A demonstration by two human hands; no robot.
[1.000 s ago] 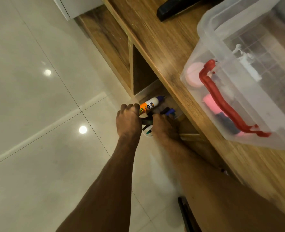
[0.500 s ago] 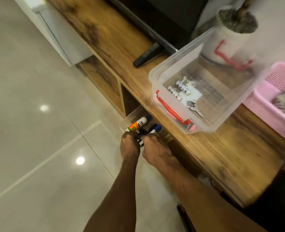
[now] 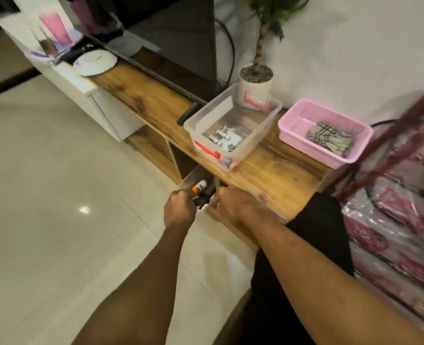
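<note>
head view: the left hand [image 3: 179, 207] is clenched in a fist round one end of a black marker [image 3: 202, 200], knuckles up, just in front of the open shelf under the wooden top [image 3: 275, 175]. the marker's free end sticks out of the fist to the right, so its long axis runs roughly sideways from one hand toward the other, along the shelf front rather than into it. the right hand [image 3: 235, 207] sits just beside that free end, its back to the camera. its fingers curl away underneath and are hidden, so i cannot tell whether they pinch the marker or only come close to it. the marker is held in the air, low and outside the shelf, just this side of a clear tray [image 3: 193, 174] that sits in the opening with an orange and white tube [image 3: 199, 187] lying in it. the left hand has the sure hold and the right is placed at the free end, so a pull or push along that sideways line looks like the step in hand, perhaps on a cap. up on the wooden top, well apart from both hands, stand a clear box [image 3: 255, 145] and a pink basket [image 3: 305, 148].
</note>
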